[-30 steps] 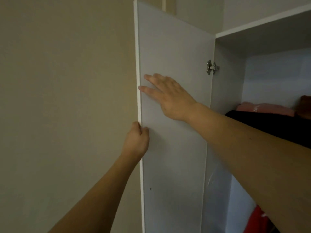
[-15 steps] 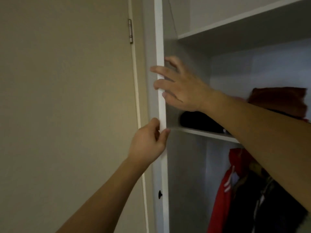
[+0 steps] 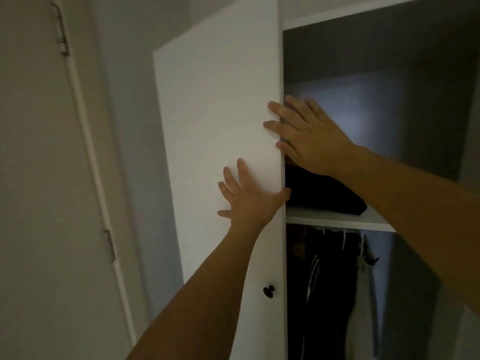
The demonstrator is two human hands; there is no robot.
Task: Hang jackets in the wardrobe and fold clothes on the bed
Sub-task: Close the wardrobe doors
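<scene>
Against the white wardrobe door [image 3: 218, 131], the left hand [image 3: 249, 198] lies flat with fingers spread, thumb at its edge. Right hand [image 3: 306, 141], fingers straight, touches that edge. Dark clothes [image 3: 324, 294] hang inside below the shelf [image 3: 337, 220].

Before you, the wardrobe door [image 3: 215, 141] presents a smooth, matt white laminate-like panel; its knob [image 3: 268, 291] looks dark and slightly glossy. The shelf [image 3: 335, 220] shares the same matt white finish. On it, the folded garment [image 3: 324, 196] is soft black cloth, matt. Below, the hanging jackets [image 3: 327, 294] are dark and pale fabric. At left, the room door hinges [image 3: 62, 35] look like dull metal
</scene>
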